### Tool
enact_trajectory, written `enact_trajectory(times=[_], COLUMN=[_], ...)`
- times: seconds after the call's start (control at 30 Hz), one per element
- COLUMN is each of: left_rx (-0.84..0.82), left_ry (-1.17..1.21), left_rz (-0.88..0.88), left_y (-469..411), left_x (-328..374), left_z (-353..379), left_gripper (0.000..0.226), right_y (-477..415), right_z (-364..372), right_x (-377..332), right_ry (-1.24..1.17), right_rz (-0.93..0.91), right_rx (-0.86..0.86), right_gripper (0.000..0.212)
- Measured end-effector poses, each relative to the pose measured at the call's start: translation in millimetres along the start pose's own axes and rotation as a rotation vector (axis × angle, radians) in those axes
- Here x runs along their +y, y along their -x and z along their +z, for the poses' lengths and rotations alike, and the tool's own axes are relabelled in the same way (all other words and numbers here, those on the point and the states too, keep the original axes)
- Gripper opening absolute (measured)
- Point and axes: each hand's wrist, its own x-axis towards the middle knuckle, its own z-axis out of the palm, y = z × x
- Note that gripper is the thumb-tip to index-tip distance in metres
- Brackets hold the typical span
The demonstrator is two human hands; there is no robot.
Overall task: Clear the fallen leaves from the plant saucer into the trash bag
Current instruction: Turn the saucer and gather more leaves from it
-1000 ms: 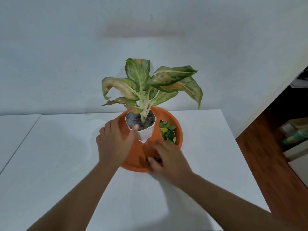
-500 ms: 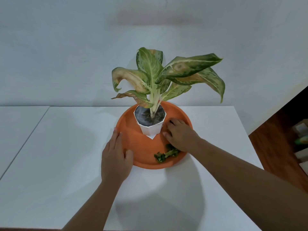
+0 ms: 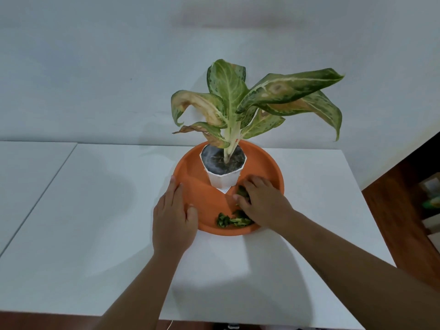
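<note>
Curling its fingers and thumb down inside the saucer [image 3: 267,166], the right hand [image 3: 264,203] is gripping a small clump of fallen leaves [image 3: 242,192] on the saucer's near right floor; how much it is holding under the palm cannot be told. Just nearer along the saucer's floor, a loose heap [image 3: 232,221] of more green leaves is lying against the near rim, touching the heel of that hand. The left hand [image 3: 173,220] is holding the saucer's near left rim, its thumb hooked over the edge onto the inside and its straight fingers lying along the outside wall. A white faceted pot [image 3: 223,179] is standing toward the far side of the saucer, just beyond the right hand's fingertips, and a plant [image 3: 238,101] with broad green and yellowing leaves is rising from its dark soil. The orange saucer is sitting on a white table [image 3: 95,210], close to the table's far edge.
</note>
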Motion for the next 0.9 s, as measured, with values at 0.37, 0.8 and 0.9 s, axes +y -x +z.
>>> enact_trajectory(times=[0.37, 0.8, 0.9], left_rx=[0.078, 0.029, -0.075], left_ry=[0.502, 0.046, -0.028], left_rz=[-0.138, 0.160, 0.251], left_y=[4.0, 8.8, 9.9], left_x=[-4.2, 9.3, 24.7], left_z=[-6.2, -6.9, -13.3], left_gripper=[0.056, 0.058, 0.063], right_y=[16.1, 19.7, 13.4], right_z=[23.4, -26.9, -36.8], right_x=[-48.9, 14.0, 22.3], right_ry=[-0.053, -0.234, -0.267], right_rz=[-0.384, -0.213, -0.184], right_rx=[-0.101, -0.162, -0.237], right_gripper=[0.053, 0.054, 0.060])
